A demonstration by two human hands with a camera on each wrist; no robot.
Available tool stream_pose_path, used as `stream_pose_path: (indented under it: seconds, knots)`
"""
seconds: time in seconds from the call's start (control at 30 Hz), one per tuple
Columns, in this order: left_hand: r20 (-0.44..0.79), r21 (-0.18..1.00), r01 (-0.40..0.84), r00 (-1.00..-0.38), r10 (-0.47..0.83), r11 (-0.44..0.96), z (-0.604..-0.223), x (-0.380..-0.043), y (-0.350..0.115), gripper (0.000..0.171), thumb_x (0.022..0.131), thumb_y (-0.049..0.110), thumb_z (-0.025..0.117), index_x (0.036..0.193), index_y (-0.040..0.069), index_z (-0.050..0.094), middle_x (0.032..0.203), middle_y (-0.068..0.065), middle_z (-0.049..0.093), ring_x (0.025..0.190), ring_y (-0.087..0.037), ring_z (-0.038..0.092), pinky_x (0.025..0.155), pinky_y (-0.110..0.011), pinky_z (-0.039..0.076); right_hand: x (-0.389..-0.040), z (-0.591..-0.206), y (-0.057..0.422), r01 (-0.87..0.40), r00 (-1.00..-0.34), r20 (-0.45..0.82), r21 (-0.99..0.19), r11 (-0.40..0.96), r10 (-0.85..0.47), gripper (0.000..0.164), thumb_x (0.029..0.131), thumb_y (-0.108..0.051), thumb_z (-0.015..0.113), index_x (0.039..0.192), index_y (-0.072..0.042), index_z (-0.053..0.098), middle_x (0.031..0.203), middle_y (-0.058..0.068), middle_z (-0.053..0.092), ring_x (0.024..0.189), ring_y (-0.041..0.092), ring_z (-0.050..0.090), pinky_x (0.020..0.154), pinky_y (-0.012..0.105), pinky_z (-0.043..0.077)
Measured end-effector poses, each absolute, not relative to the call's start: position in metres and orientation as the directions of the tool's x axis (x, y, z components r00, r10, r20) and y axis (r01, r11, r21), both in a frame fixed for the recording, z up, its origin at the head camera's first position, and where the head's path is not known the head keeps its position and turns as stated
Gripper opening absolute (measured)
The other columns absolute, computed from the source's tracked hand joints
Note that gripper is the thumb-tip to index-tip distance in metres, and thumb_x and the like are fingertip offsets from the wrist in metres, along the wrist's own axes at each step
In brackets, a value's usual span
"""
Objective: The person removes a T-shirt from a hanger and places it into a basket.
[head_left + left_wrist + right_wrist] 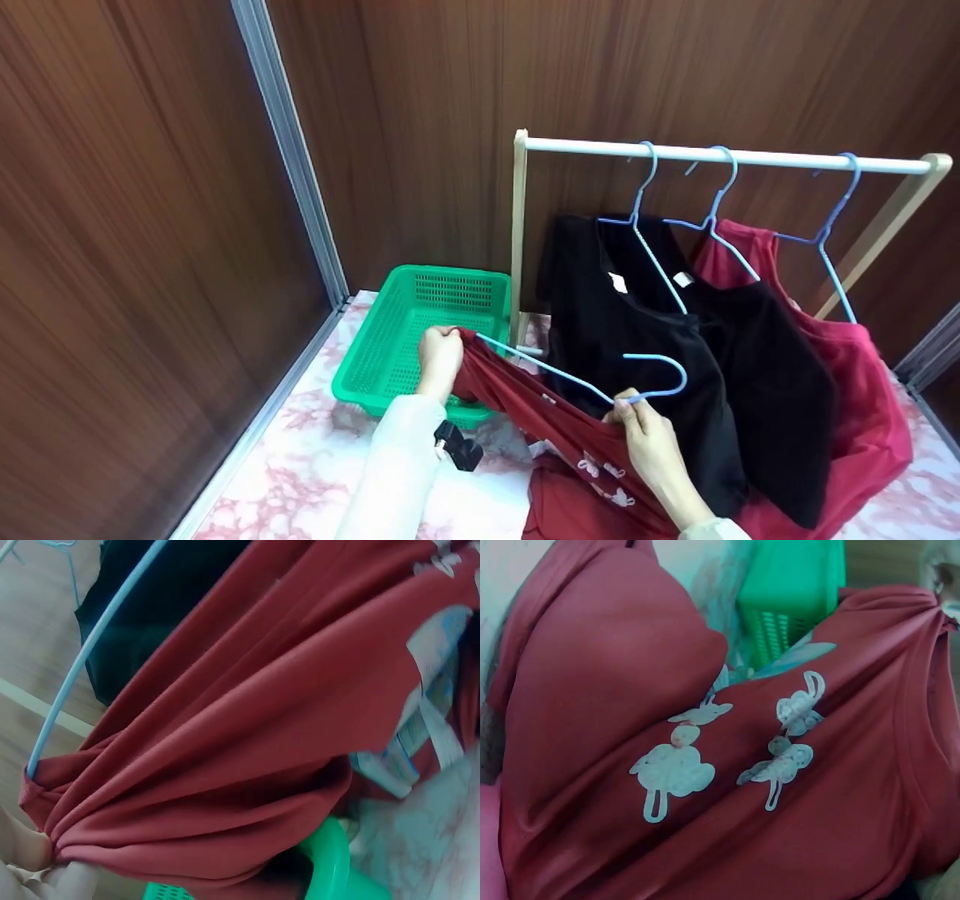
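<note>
A dark red shirt (pixel 517 394) with pale printed figures is stretched between both hands. At its left end, my left hand (pixel 441 358) pinches the bunched fabric around the tip of a light blue hanger (pixel 555 369). Up close in the left wrist view, the hanger's arm (pixel 90 645) runs into the gathered cloth (pixel 225 727). My right hand (pixel 651 442) holds the hanger near the base of its hook, thumb and fingers pinching it. The hook points up and to the left. Pale prints (pixel 675 769) on the shirt's front fill the right wrist view.
A white-barred rack (pixel 780 158) carries two black garments (pixel 600 300) and a pinkish-red one (pixel 862 375) on blue hangers. Left of it, a green basket (pixel 352 367) stands on the marbled floor (pixel 262 480). Brown wood-grain panels rise behind and at left.
</note>
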State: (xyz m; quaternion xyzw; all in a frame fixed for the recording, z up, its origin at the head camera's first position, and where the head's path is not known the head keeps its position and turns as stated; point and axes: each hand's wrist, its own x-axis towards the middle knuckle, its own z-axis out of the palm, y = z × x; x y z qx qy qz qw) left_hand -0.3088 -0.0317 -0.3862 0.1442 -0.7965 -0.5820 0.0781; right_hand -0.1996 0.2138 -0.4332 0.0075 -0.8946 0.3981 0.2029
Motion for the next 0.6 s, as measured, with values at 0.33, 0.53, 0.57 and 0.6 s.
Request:
stream_pose_path:
  seconds: [0.33, 0.53, 0.57, 0.6]
  knots:
    - [-0.192, 0.976, -0.172, -0.970, -0.147, -0.137, -0.397, -0.310, -0.032, 0.028, 0.095, 0.000, 0.038, 0.110, -0.010, 0.060, 0.093, -0.011, 0.063, 0.061, -0.003, 0.046, 0.067, -0.024, 0.048, -0.202, -0.432, 0.214, -0.157, -0.931, 0.317, -0.795, 0.587, 0.181, 0.026, 0.101, -0.021, 0.040, 0.081, -0.009, 0.052, 0.063, -0.003, 0.058, 0.063, -0.002, 0.051, 0.065, 0.017, 0.040]
    - [-0.253, 0.919, -0.210, -0.963, -0.092, -0.335, -0.404, -0.309, -0.030, 0.033, 0.080, -0.016, 0.026, 0.098, 0.002, 0.047, 0.079, 0.001, 0.043, 0.068, -0.008, 0.041, 0.058, -0.019, 0.039, -0.204, -0.430, 0.214, -0.218, -0.919, 0.346, -0.846, 0.486, 0.190, 0.025, 0.100, -0.015, 0.041, 0.080, -0.004, 0.051, 0.061, -0.007, 0.039, 0.056, -0.001, 0.039, 0.056, 0.017, 0.034]
    - [-0.257, 0.916, -0.214, -0.962, -0.089, -0.338, -0.404, -0.308, -0.030, 0.036, 0.078, -0.016, 0.025, 0.101, 0.001, 0.046, 0.081, 0.000, 0.042, 0.069, -0.008, 0.041, 0.058, -0.018, 0.038, -0.204, -0.429, 0.213, -0.223, -0.919, 0.345, -0.855, 0.468, 0.191, 0.026, 0.100, -0.015, 0.040, 0.081, -0.002, 0.050, 0.062, -0.007, 0.038, 0.056, -0.001, 0.038, 0.056, 0.017, 0.034]
    - [-0.259, 0.915, -0.216, -0.962, -0.085, -0.341, -0.405, -0.307, -0.029, 0.040, 0.077, -0.017, 0.024, 0.105, 0.000, 0.046, 0.083, 0.000, 0.042, 0.070, -0.009, 0.041, 0.058, -0.018, 0.038, -0.204, -0.427, 0.213, -0.227, -0.920, 0.343, -0.860, 0.457, 0.191, 0.027, 0.101, -0.016, 0.040, 0.081, -0.001, 0.050, 0.062, -0.006, 0.037, 0.057, 0.000, 0.037, 0.056, 0.017, 0.034]
